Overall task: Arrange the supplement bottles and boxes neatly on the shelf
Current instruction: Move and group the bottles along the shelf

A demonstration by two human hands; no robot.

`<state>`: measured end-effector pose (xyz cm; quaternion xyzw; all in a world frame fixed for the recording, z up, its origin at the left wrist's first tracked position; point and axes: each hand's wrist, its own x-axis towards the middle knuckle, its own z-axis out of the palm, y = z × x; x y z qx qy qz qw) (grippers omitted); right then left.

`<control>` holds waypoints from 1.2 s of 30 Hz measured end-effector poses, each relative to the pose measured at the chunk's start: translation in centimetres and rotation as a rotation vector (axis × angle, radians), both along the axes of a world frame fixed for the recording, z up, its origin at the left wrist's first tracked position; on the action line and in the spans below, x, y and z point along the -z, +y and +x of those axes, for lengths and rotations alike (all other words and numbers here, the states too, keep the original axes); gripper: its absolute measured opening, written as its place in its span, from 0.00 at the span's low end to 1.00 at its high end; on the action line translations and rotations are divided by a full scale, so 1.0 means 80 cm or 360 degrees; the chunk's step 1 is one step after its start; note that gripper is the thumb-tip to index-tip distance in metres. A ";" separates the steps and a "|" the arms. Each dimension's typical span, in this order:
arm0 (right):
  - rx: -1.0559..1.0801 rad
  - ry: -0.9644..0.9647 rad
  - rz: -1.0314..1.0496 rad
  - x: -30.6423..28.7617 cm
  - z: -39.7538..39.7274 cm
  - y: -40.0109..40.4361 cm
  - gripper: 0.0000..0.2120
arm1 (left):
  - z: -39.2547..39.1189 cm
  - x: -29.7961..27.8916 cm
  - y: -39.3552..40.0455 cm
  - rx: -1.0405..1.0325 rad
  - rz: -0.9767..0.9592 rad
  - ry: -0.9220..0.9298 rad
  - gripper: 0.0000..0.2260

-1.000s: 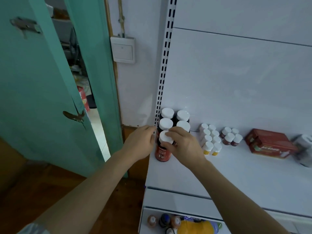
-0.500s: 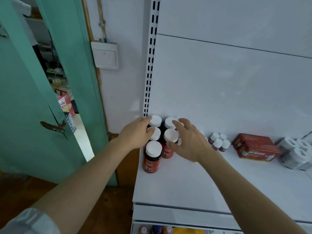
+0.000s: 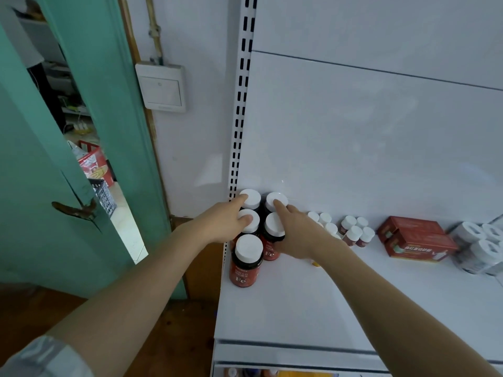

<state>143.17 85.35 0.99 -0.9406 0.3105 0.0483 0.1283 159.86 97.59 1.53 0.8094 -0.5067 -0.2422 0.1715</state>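
Several dark supplement bottles with red "Fe" labels and white caps stand in two columns at the left end of the white shelf (image 3: 313, 303). My left hand (image 3: 220, 223) lies against their left side, index fingertip on the back-left bottle (image 3: 251, 198) and thumb on the middle-left bottle (image 3: 248, 217). My right hand (image 3: 298, 234) presses against the right side of the middle-right bottle (image 3: 273, 227), its index finger stretched onto the back-right bottle (image 3: 277, 200). The front bottle (image 3: 245, 263) stands free, untouched.
Small white-capped bottles (image 3: 353, 232) stand right of my right hand, then two red boxes (image 3: 416, 239) and wrapped white bottles (image 3: 480, 248). A slotted upright (image 3: 239, 118) bounds the shelf's left end. A green door (image 3: 35, 186) hangs open at left. A lower shelf (image 3: 272, 372) holds more items.
My right hand left the front bottle's cap and closed in against the right column. My left index finger slid onto the back-left cap. The view shifted right.
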 end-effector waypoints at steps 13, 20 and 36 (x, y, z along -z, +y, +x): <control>0.0012 -0.0018 -0.0039 -0.004 -0.009 0.011 0.47 | -0.007 -0.004 0.010 -0.0042 -0.0166 -0.0052 0.28; -0.0092 -0.0280 -0.0561 -0.018 -0.033 0.042 0.35 | -0.034 -0.019 0.058 -0.0003 -0.0342 -0.0360 0.37; -0.0335 -0.0570 -0.0381 0.017 -0.043 0.097 0.24 | -0.045 0.007 0.082 0.0264 -0.0091 -0.0273 0.43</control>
